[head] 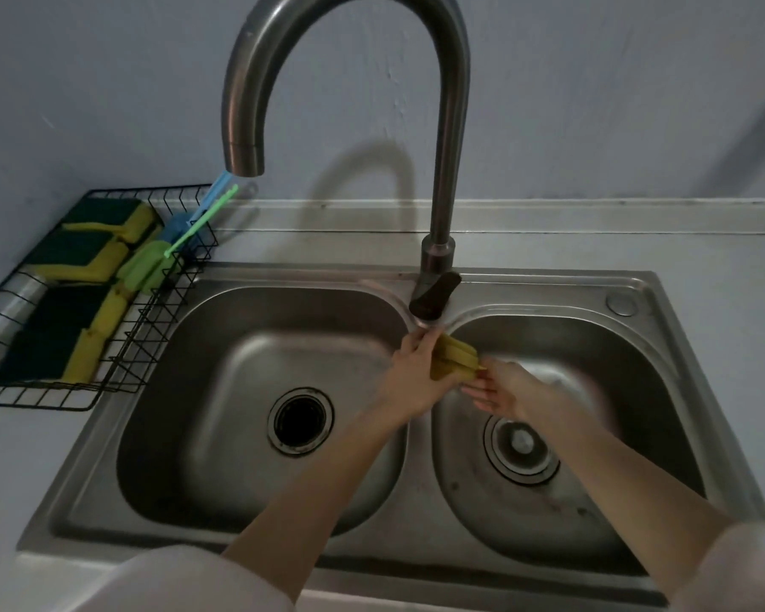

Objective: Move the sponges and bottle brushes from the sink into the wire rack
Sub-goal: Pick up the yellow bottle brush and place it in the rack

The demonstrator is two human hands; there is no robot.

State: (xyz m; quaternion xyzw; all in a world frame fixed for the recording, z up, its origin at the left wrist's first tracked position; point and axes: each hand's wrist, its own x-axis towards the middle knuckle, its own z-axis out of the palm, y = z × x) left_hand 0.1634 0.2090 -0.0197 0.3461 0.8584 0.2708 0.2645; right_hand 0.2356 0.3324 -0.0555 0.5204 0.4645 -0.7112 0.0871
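A yellow sponge [456, 357] is held over the divider between the two basins of the steel sink [663, 329]. My left hand [416, 373] is wrapped around its left side. My right hand [500, 386] touches its lower right corner with the fingertips; whether it grips is unclear. The black wire rack [160, 302] stands on the counter left of the sink. Several green-and-yellow sponges [80, 258] lie in it. A green bottle brush [151, 267] and a blue bottle brush [195, 218] lean on its far right corner, handles sticking out over the rim.
A tall curved steel tap [447, 139] rises behind the divider, its spout hanging over the left basin. Each basin has a round drain [300, 420]. A grey wall runs behind the counter. A shiny metal can [5, 311] lies at the rack's left side.
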